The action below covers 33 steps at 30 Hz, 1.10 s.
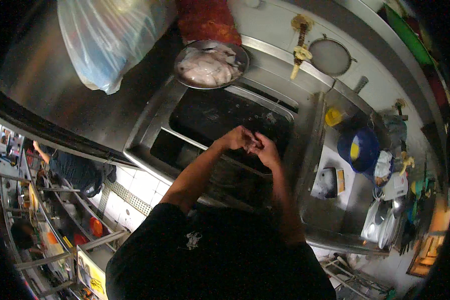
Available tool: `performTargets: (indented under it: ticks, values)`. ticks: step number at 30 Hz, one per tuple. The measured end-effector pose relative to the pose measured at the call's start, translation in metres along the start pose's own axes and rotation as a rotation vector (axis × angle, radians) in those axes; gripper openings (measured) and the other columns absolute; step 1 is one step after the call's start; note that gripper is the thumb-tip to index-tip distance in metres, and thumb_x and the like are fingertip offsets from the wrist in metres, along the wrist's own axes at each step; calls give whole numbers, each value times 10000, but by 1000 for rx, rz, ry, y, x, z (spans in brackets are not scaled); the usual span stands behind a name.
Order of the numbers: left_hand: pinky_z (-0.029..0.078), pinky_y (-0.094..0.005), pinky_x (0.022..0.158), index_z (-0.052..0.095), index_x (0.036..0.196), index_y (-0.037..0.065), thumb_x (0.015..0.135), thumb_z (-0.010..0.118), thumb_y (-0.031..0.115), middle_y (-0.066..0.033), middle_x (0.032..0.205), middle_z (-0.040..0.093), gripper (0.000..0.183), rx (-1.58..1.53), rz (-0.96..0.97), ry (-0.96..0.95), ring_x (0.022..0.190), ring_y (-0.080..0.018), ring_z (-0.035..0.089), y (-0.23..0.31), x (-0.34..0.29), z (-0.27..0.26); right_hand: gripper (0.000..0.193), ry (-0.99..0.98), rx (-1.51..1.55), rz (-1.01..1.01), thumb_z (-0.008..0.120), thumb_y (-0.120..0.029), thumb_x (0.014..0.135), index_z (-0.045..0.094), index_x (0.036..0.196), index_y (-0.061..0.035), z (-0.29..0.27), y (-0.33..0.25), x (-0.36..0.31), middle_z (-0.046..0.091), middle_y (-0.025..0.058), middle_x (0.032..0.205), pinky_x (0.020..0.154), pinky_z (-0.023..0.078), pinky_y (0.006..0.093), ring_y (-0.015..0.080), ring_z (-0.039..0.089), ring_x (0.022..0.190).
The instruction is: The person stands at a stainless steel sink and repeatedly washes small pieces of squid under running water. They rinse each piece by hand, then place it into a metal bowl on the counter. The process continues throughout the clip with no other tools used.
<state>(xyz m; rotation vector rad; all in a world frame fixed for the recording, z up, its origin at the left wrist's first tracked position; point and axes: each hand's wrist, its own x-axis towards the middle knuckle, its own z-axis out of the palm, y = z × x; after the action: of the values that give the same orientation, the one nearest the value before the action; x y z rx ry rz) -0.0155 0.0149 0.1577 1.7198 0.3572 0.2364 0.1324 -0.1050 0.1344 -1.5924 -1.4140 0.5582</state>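
Both my hands meet over a deep steel sink (150, 131). My left hand (238, 137) and my right hand (265, 150) touch each other, fingers curled together around something small and dark that I cannot make out. A thin stream of water falls from the brass tap (300, 47) toward the hands. A round metal bowl (183, 54) of pale raw meat sits on the sink's far rim, beyond my hands.
A large clear plastic bag (107, 37) lies on the steel counter at the left. A round strainer (330, 57) hangs on the wall. To the right stand a blue bucket (360, 150), a yellow cup (333, 117) and white dishes (380, 222). Another person (75, 167) works at far left.
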Motion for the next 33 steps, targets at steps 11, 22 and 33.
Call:
performTargets:
  ticks: [11, 22, 33]
  values:
    - [548, -349, 752, 612, 1050, -15, 871, 627, 342, -108, 955, 642, 400, -624, -262, 282, 848, -220, 629, 11, -9, 25, 144, 174, 1146, 621, 675, -31, 792, 570, 884, -68, 7, -15, 1, 576, 9, 790, 550, 437, 238, 109, 526, 618]
    - [524, -272, 641, 684, 955, -21, 816, 671, 288, -97, 905, 687, 339, 64, 55, 365, 695, -138, 624, -55, -25, -5, 166, -80, 972, 703, 709, -68, 773, 548, 780, -104, 17, -15, -23, 548, 7, 739, 427, 339, 201, 61, 466, 575]
    - [495, -410, 765, 672, 897, 20, 798, 606, 310, -208, 848, 661, 313, 928, -243, 329, 864, -345, 639, -129, -9, -29, 282, -28, -290, 286, 715, -161, 749, 647, 997, -45, 6, -30, -16, 656, 161, 964, 782, 487, 371, 298, 636, 883]
